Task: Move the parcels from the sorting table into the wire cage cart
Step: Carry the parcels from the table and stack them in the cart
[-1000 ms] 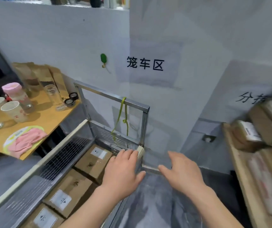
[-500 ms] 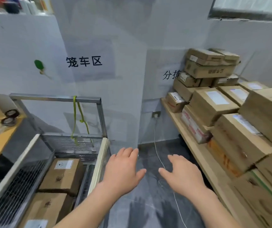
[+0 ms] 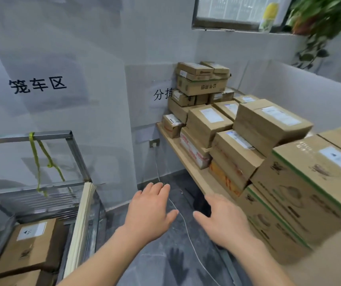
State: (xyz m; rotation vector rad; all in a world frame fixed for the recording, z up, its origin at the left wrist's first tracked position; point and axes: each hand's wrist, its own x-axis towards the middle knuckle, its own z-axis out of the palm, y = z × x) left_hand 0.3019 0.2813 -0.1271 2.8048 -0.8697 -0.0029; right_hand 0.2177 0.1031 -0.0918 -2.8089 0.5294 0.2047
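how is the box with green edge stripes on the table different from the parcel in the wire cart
The green-striped box sits on the sorting table, stacked among other parcels; the cart parcel lies low inside the wire cage cart. The striped box has printed drawings on its side; the cart parcel is plainer. Both are brown cardboard with white labels on top.

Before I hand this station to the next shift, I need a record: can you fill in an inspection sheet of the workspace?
Surface: wooden sorting table on the right, bare only along its front edge.
Job's things: cardboard parcels stacked several high on the table; two parcels in the wire cage cart on the left.
Clutter: yellow-green cord tied to the cart's top rail.
Grippers: left hand and right hand open, holding nothing, over the floor.
Cables: thin white cable from the wall socket across the floor.
Surroundings: grey walls with black lettering, window, plant top right.
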